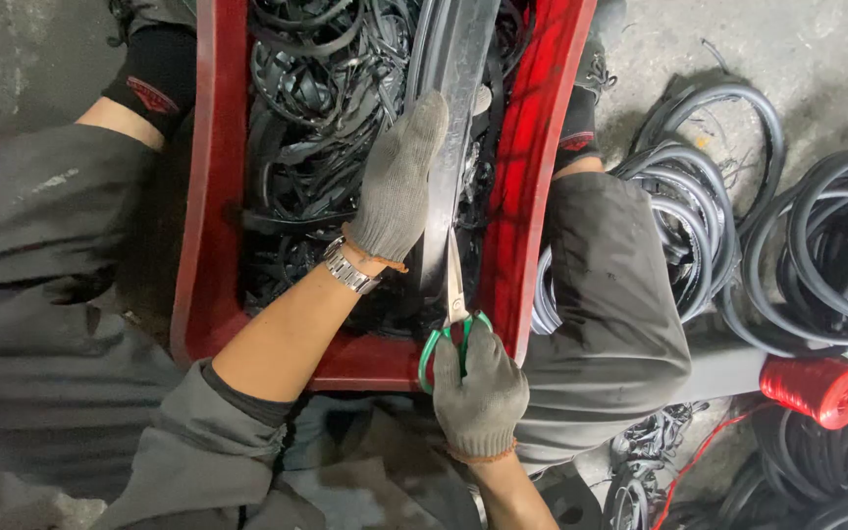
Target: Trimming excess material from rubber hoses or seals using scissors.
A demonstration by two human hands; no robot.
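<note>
My left hand, in a grey knit glove with a metal watch at the wrist, lies flat on a long black rubber strip and presses it down over the red crate. In its own grey glove, my right hand grips green-handled scissors. Their blades point up along the strip's lower end, just below my left hand. The crate sits between my knees and holds a tangle of black rubber rings and offcuts.
Coils of black rubber tubing lie on the concrete floor to the right. A spool of red thread rests near my right knee, with more black rings below it. My grey trouser legs flank the crate.
</note>
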